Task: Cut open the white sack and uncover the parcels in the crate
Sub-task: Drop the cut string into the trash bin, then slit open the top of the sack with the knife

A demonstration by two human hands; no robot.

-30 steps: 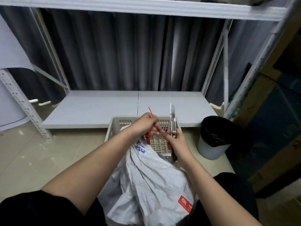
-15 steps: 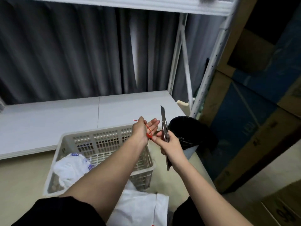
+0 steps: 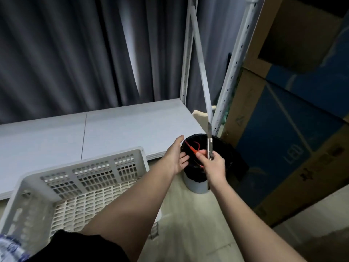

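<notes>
While the white sack (image 3: 9,248) shows only as a printed corner at the lower left, just beside the perforated crate (image 3: 79,188), both hands meet over a black-lined bin (image 3: 198,184) to the right. Right hand (image 3: 214,165) grips an upright utility knife (image 3: 209,142) (blade pointing up) and pinches a red tie (image 3: 192,148) above the bin mouth. Left hand (image 3: 177,156) is open, fingers straight, at the bin's rim. Behind lie a low grey shelf (image 3: 113,129), dark curtains (image 3: 75,53) and cardboard boxes (image 3: 292,129).
</notes>
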